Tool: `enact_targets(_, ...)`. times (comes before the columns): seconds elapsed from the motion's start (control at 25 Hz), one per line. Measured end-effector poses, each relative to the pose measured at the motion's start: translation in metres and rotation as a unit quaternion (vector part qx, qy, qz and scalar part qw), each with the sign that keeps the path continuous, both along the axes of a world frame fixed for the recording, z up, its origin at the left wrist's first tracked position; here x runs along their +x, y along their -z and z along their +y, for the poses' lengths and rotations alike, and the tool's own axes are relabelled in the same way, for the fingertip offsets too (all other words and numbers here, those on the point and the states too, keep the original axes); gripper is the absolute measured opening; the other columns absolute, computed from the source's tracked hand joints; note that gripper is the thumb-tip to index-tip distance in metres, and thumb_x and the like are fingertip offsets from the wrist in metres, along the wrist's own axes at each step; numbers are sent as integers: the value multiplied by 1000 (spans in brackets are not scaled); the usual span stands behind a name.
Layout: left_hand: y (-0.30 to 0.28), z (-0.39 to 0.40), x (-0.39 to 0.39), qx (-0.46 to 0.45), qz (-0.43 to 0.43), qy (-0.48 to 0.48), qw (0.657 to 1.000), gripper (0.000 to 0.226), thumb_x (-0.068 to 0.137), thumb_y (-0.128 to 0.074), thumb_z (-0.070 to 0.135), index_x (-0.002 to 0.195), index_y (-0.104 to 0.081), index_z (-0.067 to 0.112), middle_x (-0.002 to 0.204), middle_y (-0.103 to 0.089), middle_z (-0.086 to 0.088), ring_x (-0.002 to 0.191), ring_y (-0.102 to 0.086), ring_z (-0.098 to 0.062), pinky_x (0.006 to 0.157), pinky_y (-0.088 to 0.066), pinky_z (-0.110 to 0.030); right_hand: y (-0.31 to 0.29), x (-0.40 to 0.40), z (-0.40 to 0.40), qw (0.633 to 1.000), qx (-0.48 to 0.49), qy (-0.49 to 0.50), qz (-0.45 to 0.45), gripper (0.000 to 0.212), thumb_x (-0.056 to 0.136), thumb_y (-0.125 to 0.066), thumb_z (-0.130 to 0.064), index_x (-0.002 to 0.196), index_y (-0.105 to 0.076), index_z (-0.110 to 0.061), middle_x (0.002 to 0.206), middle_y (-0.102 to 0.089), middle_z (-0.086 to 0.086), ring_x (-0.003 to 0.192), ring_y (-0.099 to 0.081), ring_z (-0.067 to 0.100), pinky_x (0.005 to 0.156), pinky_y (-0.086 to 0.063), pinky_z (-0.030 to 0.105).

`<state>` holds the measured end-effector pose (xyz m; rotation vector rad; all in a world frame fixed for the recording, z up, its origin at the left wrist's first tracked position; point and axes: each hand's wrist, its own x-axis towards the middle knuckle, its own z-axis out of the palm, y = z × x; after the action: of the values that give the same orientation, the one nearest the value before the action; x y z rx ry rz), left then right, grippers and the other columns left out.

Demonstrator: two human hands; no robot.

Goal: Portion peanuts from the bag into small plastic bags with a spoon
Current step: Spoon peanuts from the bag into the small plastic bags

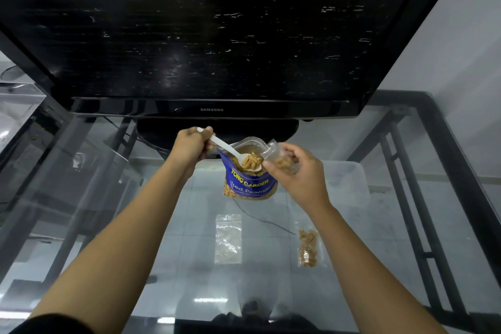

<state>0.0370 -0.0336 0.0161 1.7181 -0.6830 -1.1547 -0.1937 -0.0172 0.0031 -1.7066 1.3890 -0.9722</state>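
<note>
Peanuts on spoon, beside right fingers

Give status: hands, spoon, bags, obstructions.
Left hand grips white spoon, bowl loaded with peanuts over blue peanut bag. Right hand holds small bag, partly filled. On glass table: one empty bag, one filled bag. Nothing blocking.

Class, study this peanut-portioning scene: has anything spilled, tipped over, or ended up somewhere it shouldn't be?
Nothing stands out. The spoon in the left hand carries peanuts over the upright peanut bag, beside the small bag in the right hand. An empty bag and a filled bag lie flat on the glass table.
</note>
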Motion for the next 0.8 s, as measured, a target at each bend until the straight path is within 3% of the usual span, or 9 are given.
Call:
enact_targets(0.2,-13,-6,17,-22,3,-33,999,21,93,-50,20,75,-58,13,63,-54,-1,49,-47,-7,43,-33,-18,1,4,-5,984,-87,-40,148,53,72,-73,-47,113,-61,-14,97,-67,2,89,-60,18,79,-52,38)
enact_targets(0.36,-38,-13,15,-60,-15,-9,998,20,93,-50,21,77,-59,14,65,-56,0,52,-48,-6,50,-34,-21,2,12,-7,987,-86,-47,129,54,72,-73,-46,113,-60,-15,99,-68,3,92,-61,21,82,-51,42)
enact_targets(0.48,-58,-15,-7,-79,-117,66,988,20,92,-52,25,76,-62,18,68,-62,-1,53,-53,-5,54,-39,-19,2,21,-3,992,-72,-30,96,52,71,-74,-46,114,-59,-19,98,-68,-1,92,-60,18,82,-50,40)
enact_targets(0.64,-90,-11,-44,-163,-309,197,916,20,92,-54,26,82,-64,12,71,-69,-7,54,-60,-4,64,-48,-19,3,29,3,1000,-19,8,-19,53,68,-76,-46,115,-55,-34,97,-66,-8,93,-62,15,82,-52,38)
enact_targets(0.72,-107,-5,-52,-206,-366,238,876,22,93,-53,27,84,-63,11,68,-68,-3,61,-63,-4,62,-46,-12,3,28,4,994,22,-10,-105,51,69,-75,-41,113,-50,-46,101,-65,-13,95,-64,10,83,-55,37)
enact_targets(0.8,-122,-1,-54,-246,-403,257,843,23,94,-52,29,83,-62,12,65,-66,-3,60,-61,-9,58,-44,-15,3,22,4,989,22,-25,-146,51,74,-72,-34,116,-46,-48,103,-66,-13,97,-64,6,85,-54,32)
